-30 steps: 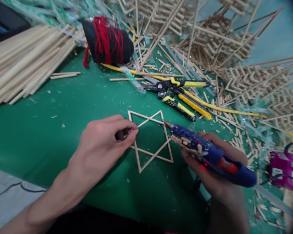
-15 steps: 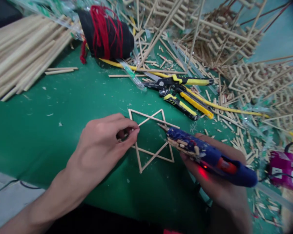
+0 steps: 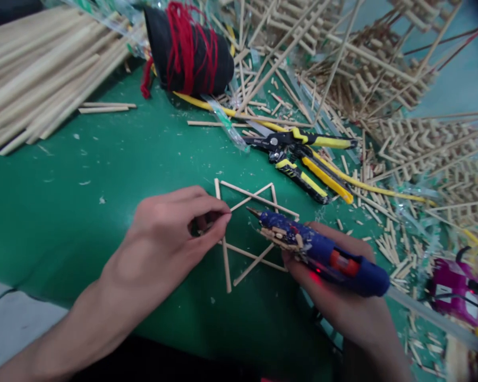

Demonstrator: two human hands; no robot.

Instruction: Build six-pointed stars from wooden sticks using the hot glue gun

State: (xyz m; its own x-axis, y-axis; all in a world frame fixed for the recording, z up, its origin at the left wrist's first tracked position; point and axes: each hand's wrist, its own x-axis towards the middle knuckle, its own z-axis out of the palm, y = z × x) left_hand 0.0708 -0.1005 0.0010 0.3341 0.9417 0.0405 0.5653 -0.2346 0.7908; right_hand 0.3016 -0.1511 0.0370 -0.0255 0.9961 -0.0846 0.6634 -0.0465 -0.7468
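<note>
Thin wooden sticks lie on the green table in a six-pointed star [image 3: 255,261]. My left hand [image 3: 175,225] pinches the star's left-hand stick [image 3: 227,270] near its middle between thumb and fingertips. That stick's ends stand slightly apart from the neighbouring sticks at the top left and the bottom. My right hand [image 3: 334,286] is wrapped round a blue hot glue gun [image 3: 318,254], its red light lit and wood bits stuck to its side. The metal nozzle points left over the star, a short way from my left fingertips. A translucent glue stick [image 3: 430,313] extends from its back.
Pruning shears [image 3: 279,143] and a yellow cutter [image 3: 330,178] lie beyond the star. Behind them is a black cup wound with red string [image 3: 195,53]. Thick wooden sticks [image 3: 43,69] are piled at left. Stick lattices [image 3: 430,135], offcuts and a purple box [image 3: 454,292] crowd the right.
The left-hand stick has shifted, opening small gaps at its two ends. My right hand has brought the glue gun leftward, its nozzle nearer my left fingers. The whole view has shifted slightly.
</note>
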